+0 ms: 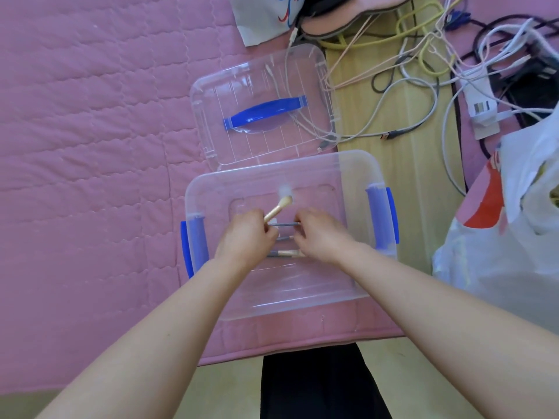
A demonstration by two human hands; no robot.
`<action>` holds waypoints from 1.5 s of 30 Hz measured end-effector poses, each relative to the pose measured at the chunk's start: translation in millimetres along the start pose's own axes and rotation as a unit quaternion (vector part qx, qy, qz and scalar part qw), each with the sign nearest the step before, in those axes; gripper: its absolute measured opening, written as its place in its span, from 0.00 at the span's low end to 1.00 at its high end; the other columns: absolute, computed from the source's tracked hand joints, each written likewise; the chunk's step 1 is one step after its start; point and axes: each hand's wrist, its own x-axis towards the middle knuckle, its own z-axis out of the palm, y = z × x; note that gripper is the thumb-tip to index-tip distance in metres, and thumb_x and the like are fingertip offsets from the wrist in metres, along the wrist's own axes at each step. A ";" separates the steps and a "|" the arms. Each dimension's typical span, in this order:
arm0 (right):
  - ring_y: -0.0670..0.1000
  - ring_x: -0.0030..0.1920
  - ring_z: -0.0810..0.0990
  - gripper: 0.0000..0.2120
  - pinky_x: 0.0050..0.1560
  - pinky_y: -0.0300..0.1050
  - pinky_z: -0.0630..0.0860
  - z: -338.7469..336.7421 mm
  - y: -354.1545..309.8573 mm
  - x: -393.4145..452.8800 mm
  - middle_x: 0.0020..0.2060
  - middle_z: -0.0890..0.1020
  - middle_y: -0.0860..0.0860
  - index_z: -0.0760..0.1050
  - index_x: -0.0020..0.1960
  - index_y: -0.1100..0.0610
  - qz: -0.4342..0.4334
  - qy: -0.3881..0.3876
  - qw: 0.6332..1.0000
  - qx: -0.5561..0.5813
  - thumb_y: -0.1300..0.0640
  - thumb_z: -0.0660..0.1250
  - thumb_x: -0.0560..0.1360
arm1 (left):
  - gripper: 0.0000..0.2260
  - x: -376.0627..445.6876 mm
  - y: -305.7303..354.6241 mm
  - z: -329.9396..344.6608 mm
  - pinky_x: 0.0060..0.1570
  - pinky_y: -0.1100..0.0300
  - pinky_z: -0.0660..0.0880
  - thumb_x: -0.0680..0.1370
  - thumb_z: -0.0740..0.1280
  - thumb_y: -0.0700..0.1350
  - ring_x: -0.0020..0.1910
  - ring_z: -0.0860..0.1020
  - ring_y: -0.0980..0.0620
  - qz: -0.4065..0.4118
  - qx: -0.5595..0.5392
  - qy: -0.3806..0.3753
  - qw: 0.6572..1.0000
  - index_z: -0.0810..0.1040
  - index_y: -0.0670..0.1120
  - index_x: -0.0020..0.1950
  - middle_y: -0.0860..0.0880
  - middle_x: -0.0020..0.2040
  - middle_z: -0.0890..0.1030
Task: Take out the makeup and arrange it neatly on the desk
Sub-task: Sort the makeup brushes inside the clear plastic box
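A clear plastic storage box (302,176) with blue side latches sits in the middle of the frame on a pink quilted mat (90,146). Both hands reach down into it. The left hand (245,237) is closed around a makeup brush (279,208) with a pale golden handle, whose bristle end points toward the upper right and rises above the knuckles. The right hand (322,234) pinches one end of a thin grey pencil-like stick (282,225) that runs level between the two hands; its other end meets the left hand's fingers. Two more slim items (284,253) lie on the box floor just below the hands, partly hidden by them.

The box's clear lid (263,107), with a blue handle, lies flat just above the box in the frame, touching its far rim. At the upper right, a tangle of cables (438,55) spreads over a pale wooden floor. A white plastic bag (514,222) sits at the right edge.
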 end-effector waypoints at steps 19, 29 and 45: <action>0.61 0.50 0.77 0.10 0.40 0.46 0.66 -1.2 -2.4 1.9 0.52 0.77 0.60 0.68 0.54 0.59 -0.005 -0.053 0.998 -0.033 0.58 0.62 0.74 | 0.10 -15.0 -16.2 21.4 0.34 0.53 0.71 0.78 0.60 0.44 0.41 0.77 0.36 -0.058 -0.027 0.000 0.998 0.70 0.47 0.36 0.43 0.37 0.76; 0.61 0.55 0.78 0.15 0.44 0.48 0.69 10.9 -2.7 -7.4 0.55 0.79 0.58 0.68 0.59 0.57 -0.021 -0.038 0.992 -0.118 0.49 0.62 0.77 | 0.11 -12.2 -24.1 37.0 0.42 0.52 0.76 0.74 0.64 0.40 0.48 0.79 0.39 -0.078 0.100 -0.047 0.991 0.77 0.47 0.55 0.44 0.50 0.78; 0.61 0.56 0.78 0.13 0.46 0.49 0.71 -1.9 6.9 -4.9 0.55 0.79 0.58 0.70 0.58 0.57 0.049 0.010 0.994 -0.094 0.51 0.63 0.78 | 0.11 2.7 -19.2 42.7 0.42 0.55 0.68 0.77 0.59 0.37 0.54 0.78 0.41 0.026 0.249 -0.072 0.965 0.76 0.48 0.54 0.44 0.54 0.79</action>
